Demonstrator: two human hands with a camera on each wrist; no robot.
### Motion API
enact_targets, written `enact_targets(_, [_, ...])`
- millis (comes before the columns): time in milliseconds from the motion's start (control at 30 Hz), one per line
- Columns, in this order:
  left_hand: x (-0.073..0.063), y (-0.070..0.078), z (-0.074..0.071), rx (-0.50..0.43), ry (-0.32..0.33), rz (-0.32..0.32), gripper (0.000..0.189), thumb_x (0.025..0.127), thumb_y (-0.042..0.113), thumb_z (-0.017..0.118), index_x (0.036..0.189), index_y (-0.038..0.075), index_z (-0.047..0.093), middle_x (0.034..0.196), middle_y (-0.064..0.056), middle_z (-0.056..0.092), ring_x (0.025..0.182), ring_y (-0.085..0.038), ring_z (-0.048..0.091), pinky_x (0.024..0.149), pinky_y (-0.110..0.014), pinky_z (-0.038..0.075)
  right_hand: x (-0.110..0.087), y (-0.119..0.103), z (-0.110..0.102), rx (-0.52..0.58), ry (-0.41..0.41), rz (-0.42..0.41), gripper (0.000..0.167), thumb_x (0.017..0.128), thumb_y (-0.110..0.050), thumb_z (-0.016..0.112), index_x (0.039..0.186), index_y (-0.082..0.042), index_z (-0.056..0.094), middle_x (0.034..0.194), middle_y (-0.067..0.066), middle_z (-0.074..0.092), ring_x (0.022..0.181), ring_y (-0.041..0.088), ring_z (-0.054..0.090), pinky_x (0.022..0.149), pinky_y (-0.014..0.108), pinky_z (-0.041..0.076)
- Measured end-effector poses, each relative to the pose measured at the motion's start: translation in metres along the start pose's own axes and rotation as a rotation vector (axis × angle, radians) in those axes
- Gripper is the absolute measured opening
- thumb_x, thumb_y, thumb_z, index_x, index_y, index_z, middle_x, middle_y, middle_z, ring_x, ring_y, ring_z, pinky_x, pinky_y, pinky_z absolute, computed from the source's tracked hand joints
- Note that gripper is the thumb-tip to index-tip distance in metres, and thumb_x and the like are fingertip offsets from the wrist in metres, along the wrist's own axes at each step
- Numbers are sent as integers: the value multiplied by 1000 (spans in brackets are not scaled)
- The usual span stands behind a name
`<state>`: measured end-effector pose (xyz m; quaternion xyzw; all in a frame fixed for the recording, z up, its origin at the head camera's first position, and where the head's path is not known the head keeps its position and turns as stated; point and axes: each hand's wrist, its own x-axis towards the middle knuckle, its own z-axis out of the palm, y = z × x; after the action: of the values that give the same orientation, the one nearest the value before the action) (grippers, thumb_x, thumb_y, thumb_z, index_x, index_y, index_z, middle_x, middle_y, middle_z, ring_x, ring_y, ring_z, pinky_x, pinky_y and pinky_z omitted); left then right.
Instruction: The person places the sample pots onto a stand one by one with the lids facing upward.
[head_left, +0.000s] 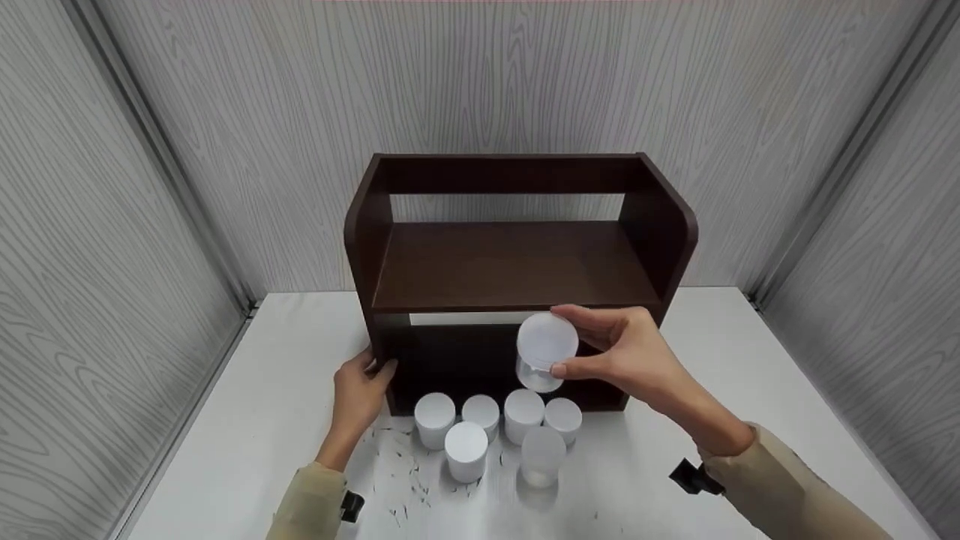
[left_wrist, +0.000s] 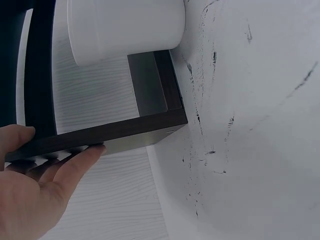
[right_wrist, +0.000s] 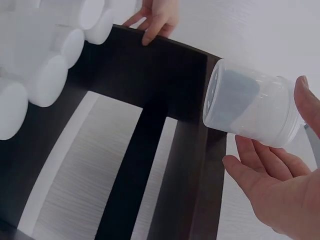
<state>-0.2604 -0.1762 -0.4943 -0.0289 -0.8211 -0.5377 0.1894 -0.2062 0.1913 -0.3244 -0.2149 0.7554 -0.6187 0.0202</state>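
Observation:
My right hand [head_left: 637, 356] holds a clear plastic jar [right_wrist: 245, 102] by its whitish lid, thumb and fingers on opposite sides. The jar is raised in front of the dark brown two-tier shelf [head_left: 517, 262], below the edge of the upper board, and looks see-through. My left hand [head_left: 358, 394] grips the front edge of the shelf's left side panel [left_wrist: 125, 131] low down, thumb on the inner face and fingers outside. Several white-lidded jars stand in front of the shelf, among them a white jar [head_left: 466, 452] and a translucent jar [head_left: 541, 456] nearest me.
The shelf stands on a white table [head_left: 300, 337] with dark scuff marks [left_wrist: 200, 120] near its front left. Behind rises a grey wood-grain wall [head_left: 487, 75], with similar panels at both sides. Small black devices [head_left: 696, 478] sit at the cuffs.

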Motion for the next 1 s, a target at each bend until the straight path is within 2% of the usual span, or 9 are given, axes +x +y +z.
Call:
enact_targets(233, [2, -2, 0, 5, 1, -11, 40, 101, 8, 69, 136, -12, 63, 135, -31, 64, 118, -46, 67, 95, -49, 59, 24, -14, 9, 17, 7, -28, 69, 72, 4, 94, 135, 7, 67, 131, 16, 71, 121, 27, 69, 103, 34, 55])
enact_targets(533, [0, -3, 0, -4, -6, -6, 38, 101, 4, 67, 135, -13, 63, 134, -32, 64, 118, -46, 67, 94, -48, 59, 61, -27, 18, 55, 13, -19, 67, 73, 5, 93, 135, 5, 68, 122, 17, 75, 110, 28, 74, 91, 35, 62])
enact_targets(733, [1, -3, 0, -8, -14, -7, 37, 101, 3, 68, 134, -11, 64, 134, -31, 64, 119, -45, 67, 95, -46, 59, 85, -29, 23, 10, 8, -4, 66, 76, -3, 95, 136, 1, 69, 120, 13, 76, 111, 26, 73, 89, 35, 62])
enact_targets(1000, [3, -4, -1, -27, -26, -10, 44, 101, 5, 68, 140, -13, 58, 137, -33, 62, 119, -45, 66, 94, -43, 59, 114, -28, 31, 4, 9, -8, 70, 77, -6, 95, 140, 3, 65, 125, 14, 74, 114, 26, 72, 91, 34, 61])
